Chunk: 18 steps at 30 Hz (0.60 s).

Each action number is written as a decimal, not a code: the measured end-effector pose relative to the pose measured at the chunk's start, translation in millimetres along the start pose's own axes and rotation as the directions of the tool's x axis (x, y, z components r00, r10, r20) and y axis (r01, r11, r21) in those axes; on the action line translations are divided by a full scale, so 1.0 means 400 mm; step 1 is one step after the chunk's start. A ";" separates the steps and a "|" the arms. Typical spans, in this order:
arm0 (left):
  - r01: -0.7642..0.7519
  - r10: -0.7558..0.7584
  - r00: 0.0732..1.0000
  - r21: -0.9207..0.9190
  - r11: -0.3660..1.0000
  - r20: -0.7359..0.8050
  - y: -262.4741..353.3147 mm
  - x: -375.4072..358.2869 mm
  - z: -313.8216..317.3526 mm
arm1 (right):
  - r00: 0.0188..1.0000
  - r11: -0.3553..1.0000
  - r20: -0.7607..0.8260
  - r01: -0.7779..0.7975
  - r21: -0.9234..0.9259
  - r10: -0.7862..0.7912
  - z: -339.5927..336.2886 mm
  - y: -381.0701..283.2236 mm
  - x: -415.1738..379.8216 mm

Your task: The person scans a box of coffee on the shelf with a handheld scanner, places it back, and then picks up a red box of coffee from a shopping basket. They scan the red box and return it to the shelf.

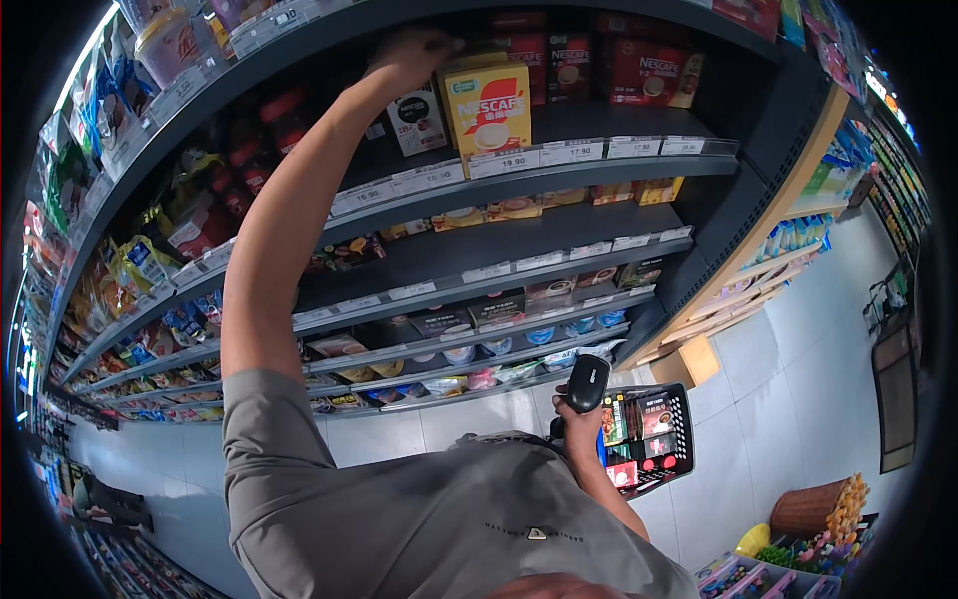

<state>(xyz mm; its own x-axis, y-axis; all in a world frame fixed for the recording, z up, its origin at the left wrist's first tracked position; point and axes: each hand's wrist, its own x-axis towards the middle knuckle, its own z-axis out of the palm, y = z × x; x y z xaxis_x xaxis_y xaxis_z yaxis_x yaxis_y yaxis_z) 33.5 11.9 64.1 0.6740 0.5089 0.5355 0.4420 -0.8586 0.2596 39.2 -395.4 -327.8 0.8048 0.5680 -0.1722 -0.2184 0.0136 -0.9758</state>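
Head camera: left hand (pixel 414 52), arm stretched fully upward, grips the top of a yellow cardboard Nescafé box (pixel 488 108) standing on the dark upper shelf (pixel 559 160). Right hand (pixel 579 414), held low, clasps a black handheld scanner (pixel 588 383).

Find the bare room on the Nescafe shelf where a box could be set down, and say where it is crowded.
Free: the shelf stretch right of the yellow box, before the red boxes behind. Crowded: around the left hand, where the small box sits against the yellow one.
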 end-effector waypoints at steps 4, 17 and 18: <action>-0.049 0.046 0.998 0.069 0.996 0.051 -0.001 0.000 -0.011 | 1.000 0.999 -0.003 0.023 0.022 -0.023 0.003 0.004 -0.003; -0.169 0.149 0.981 0.161 0.972 0.128 -0.069 0.053 0.036 | 1.000 1.000 -0.015 -0.012 0.011 0.012 -0.020 0.022 0.000; -0.181 0.160 0.976 0.138 0.974 0.148 -0.075 0.059 0.037 | 1.000 1.000 -0.014 -0.008 0.015 0.009 -0.022 0.026 0.002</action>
<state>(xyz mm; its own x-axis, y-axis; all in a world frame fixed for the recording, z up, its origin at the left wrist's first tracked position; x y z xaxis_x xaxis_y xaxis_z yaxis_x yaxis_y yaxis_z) 44.9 50.6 57.2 0.8159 0.3684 0.4455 0.3906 -0.9194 0.0449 42.4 -402.0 -339.4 0.8108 0.5562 -0.1824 -0.2332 0.0211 -0.9722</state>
